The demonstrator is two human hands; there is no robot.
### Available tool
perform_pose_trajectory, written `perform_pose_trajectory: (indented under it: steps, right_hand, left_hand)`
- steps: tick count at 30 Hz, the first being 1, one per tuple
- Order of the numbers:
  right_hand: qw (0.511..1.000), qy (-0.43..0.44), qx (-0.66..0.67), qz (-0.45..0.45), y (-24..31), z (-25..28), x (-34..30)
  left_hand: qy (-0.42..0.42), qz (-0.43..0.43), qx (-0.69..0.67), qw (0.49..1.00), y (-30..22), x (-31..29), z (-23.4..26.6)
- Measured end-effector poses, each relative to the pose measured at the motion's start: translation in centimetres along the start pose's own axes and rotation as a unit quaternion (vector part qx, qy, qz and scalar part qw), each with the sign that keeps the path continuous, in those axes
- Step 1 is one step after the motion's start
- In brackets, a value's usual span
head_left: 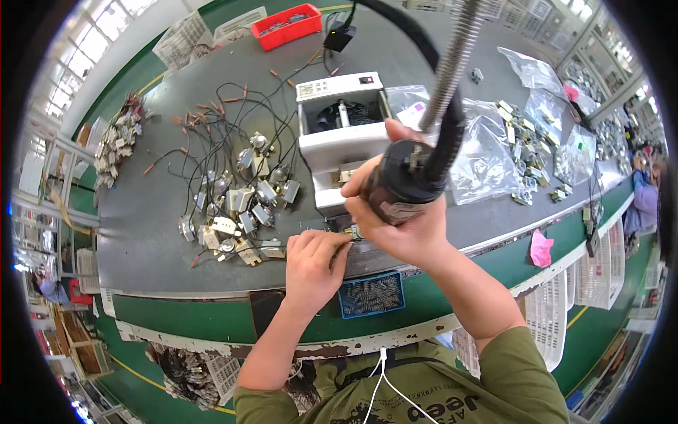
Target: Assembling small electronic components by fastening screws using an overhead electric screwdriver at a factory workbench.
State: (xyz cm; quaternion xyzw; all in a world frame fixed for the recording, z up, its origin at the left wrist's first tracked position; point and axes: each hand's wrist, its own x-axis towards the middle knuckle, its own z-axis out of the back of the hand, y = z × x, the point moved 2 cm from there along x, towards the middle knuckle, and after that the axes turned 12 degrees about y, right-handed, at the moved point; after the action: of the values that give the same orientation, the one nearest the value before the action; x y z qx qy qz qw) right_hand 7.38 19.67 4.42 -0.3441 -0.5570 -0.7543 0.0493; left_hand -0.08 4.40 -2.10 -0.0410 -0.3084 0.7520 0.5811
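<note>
While the right hand [395, 212] grips the hanging black driver [406, 177], the left hand [314, 258], pinching the small metal part [351, 232] on the desk [141, 233], should steady it squarely beneath the tip.

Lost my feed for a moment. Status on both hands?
Right hand gripping black power screwdriver, tip down. Left hand pinching small metal part beneath it. Wired parts pile lies left, apart.
</note>
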Motion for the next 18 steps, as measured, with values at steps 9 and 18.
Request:
perform_pose_trajectory:
  steps: [9, 18]
  right_hand:
    - [0.999, 0.003, 0.05, 0.017, -0.2, 0.0, 0.4]
    - [0.999, -0.017, 0.037, 0.029, 0.3, -0.1, 0.5]
  left_hand:
    - [-0.031, 0.01, -0.025, 0.999, 0.6, 0.1, -0.9]
    - [-0.025, 0.015, -0.038, 0.999, 1.1, -0.1, -1.5]
